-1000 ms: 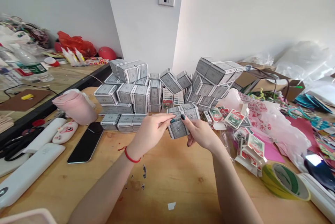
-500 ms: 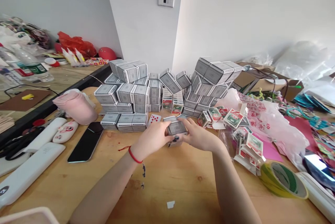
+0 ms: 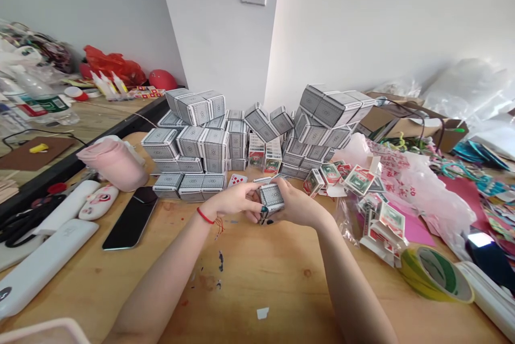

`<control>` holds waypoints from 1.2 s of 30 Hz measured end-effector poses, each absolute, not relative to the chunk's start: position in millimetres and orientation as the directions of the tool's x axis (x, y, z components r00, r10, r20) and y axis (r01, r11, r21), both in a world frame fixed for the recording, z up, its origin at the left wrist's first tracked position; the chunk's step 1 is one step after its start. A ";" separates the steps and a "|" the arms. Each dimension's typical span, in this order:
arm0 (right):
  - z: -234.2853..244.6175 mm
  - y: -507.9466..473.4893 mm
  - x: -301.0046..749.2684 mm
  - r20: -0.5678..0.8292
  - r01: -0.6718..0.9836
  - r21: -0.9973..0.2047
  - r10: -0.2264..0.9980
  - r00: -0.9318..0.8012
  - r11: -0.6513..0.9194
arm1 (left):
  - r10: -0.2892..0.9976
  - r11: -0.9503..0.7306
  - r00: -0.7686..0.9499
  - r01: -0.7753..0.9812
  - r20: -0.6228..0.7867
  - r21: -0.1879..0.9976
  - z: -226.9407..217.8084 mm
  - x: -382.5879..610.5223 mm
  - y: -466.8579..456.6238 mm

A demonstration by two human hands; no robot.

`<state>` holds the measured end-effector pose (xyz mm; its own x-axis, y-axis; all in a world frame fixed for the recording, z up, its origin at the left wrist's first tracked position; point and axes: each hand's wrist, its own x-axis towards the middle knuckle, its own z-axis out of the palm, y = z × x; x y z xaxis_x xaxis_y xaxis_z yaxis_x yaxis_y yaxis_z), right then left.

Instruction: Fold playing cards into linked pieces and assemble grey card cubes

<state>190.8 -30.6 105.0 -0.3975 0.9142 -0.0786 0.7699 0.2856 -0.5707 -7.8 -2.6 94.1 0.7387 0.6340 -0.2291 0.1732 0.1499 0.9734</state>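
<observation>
Both my hands meet over the middle of the wooden table (image 3: 249,279). My left hand (image 3: 233,203) and my right hand (image 3: 298,205) are closed from either side on a small grey patterned card box (image 3: 271,197), held just above the tabletop. A red string circles my left wrist. Behind the hands rises a wall of stacked grey card boxes (image 3: 201,140). A single red-pipped playing card (image 3: 237,179) lies face up in front of the stack.
A black phone (image 3: 129,217), white cases (image 3: 48,258) and a pink roll (image 3: 115,164) lie at the left. Loose red-green card packs (image 3: 362,180), plastic bags (image 3: 418,194) and a roll of yellow tape (image 3: 436,275) crowd the right. A paper scrap (image 3: 263,313) lies near me.
My hands lowered the grey box from in front of the stack down close to the tabletop and closed more tightly around it. The red-pipped card came into view.
</observation>
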 end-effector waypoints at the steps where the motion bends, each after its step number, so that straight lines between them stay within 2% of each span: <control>1: 104.4 -30.4 190.9 -0.078 0.776 -0.561 0.914 -0.398 0.290 | 0.634 0.169 0.738 0.157 -0.230 0.973 93.7 -7.7 -2.8; 6: 104.8 -29.6 189.5 -0.103 0.802 -0.530 0.917 -0.385 0.277 | 0.615 0.260 0.749 0.099 -0.244 0.960 90.0 -10.1 -1.5; 11: 104.7 -31.4 186.0 -0.132 0.856 -0.452 0.930 -0.344 0.252 | 0.552 0.355 0.774 0.120 -0.311 0.927 87.8 -11.8 1.5; 14: 103.2 -31.8 185.3 -0.117 0.852 -0.457 0.933 -0.340 0.253 | 0.561 0.362 0.769 0.107 -0.308 0.926 86.8 -11.9 -1.2; 18: 98.2 -31.4 185.5 -0.047 0.779 -0.559 0.927 -0.373 0.285 | 0.653 0.331 0.719 0.012 -0.238 0.944 75.7 -7.7 -12.6; 21: 91.1 -34.0 186.4 0.030 0.660 -0.697 0.931 -0.364 0.280 | 0.800 0.245 0.586 -0.121 -0.130 0.962 60.3 -0.2 -23.6; 23: 85.2 -38.0 187.9 0.058 0.580 -0.772 0.938 -0.342 0.259 | 0.863 0.172 0.498 -0.134 -0.084 0.976 51.2 5.0 -30.9; 25: 78.1 -43.2 189.4 0.085 0.553 -0.795 0.949 -0.305 0.249 | 0.901 0.089 0.433 -0.111 -0.032 0.990 45.5 8.8 -37.9; 29: 58.7 -55.1 188.3 0.192 0.517 -0.816 0.965 -0.178 0.258 | 0.915 -0.031 0.397 -0.103 0.070 0.994 43.8 11.8 -49.5; 32: 43.0 -62.9 182.3 0.221 0.277 -0.927 0.965 -0.139 0.252 | 0.902 -0.076 0.417 -0.091 0.107 0.993 44.8 12.9 -53.7; 36: 30.4 -68.3 173.5 0.224 0.079 -0.969 0.966 -0.125 0.235 | 0.914 -0.126 0.389 -0.007 0.119 0.992 43.3 15.8 -56.1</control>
